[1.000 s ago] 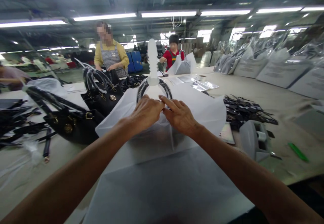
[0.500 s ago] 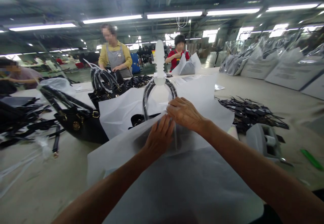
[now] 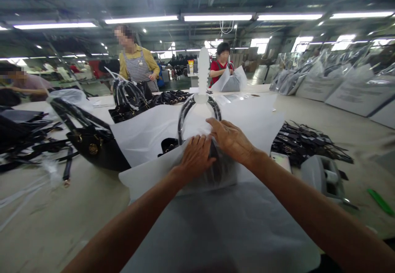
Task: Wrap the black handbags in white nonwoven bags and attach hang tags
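Black handbag (image 3: 169, 145), partly inside white paper (image 3: 145, 131). Left hand (image 3: 198, 155): grip unclosed, flat on paper. Right hand (image 3: 233, 142): grip cannot be told. Printed white packages (image 3: 350, 98), rear right: wording illegible.

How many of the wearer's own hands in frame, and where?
2. Left hand: on the white sheet over the dark bag. Right hand: just right of it, by the bag's black handle. Neither is fully hidden.

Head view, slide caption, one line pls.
Left hand and right hand on a white sheet partly covering a black handbag, its looped handle upright behind them.
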Demonstrator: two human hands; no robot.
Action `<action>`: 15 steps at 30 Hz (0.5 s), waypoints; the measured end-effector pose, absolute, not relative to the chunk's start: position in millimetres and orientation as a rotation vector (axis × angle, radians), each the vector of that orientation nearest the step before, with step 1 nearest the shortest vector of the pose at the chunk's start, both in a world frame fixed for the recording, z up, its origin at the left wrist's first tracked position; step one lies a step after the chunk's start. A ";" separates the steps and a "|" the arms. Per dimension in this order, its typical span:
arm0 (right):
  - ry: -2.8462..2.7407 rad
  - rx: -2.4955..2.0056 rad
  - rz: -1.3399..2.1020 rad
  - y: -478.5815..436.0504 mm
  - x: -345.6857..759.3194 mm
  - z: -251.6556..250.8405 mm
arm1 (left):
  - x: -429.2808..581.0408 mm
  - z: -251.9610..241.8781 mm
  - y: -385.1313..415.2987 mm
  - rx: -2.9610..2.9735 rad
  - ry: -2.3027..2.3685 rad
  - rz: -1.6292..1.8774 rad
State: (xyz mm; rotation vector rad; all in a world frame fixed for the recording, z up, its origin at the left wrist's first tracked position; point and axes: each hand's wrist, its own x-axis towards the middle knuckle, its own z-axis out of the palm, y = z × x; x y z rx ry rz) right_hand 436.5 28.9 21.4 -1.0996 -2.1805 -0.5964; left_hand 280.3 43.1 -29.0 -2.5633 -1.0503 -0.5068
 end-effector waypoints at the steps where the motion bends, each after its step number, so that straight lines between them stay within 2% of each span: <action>1: -2.153 -1.129 -0.587 29.2 435.8 20.5 | 281.5 -26.6 44.8 -2.576 -1.064 -0.522; 10: -2.293 -1.128 -0.744 22.3 431.7 27.4 | 286.3 -31.8 53.5 -2.553 -1.101 -0.532; 15: -2.400 -0.960 -0.943 24.4 431.8 28.7 | 283.1 -36.2 53.5 -2.536 -0.978 -0.497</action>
